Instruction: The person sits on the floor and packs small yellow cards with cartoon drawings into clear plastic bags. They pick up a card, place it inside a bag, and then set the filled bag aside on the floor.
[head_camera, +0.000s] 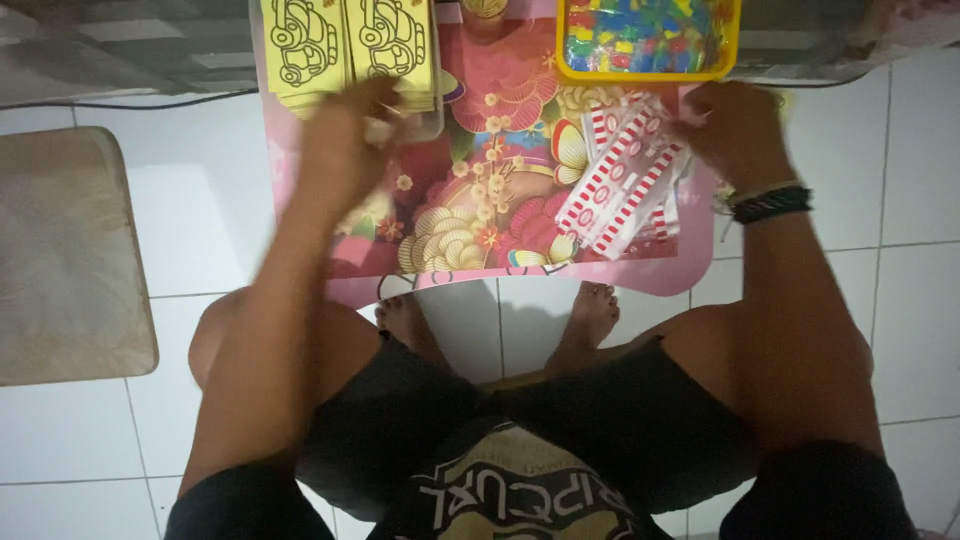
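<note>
Your left hand (345, 140), blurred so its grip cannot be told, reaches the stack of yellow car-printed sheets (350, 45). Your right hand (735, 125) pinches the red-and-white striped plastic packets (620, 185) on the small pink flowered table (500, 215). Judging by this, most sheets remain unpacked.

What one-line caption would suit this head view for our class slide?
Seated at a small floral table, a person's left hand reaches yellow car-print sheets while the right hand touches red-and-white striped packets.
</note>
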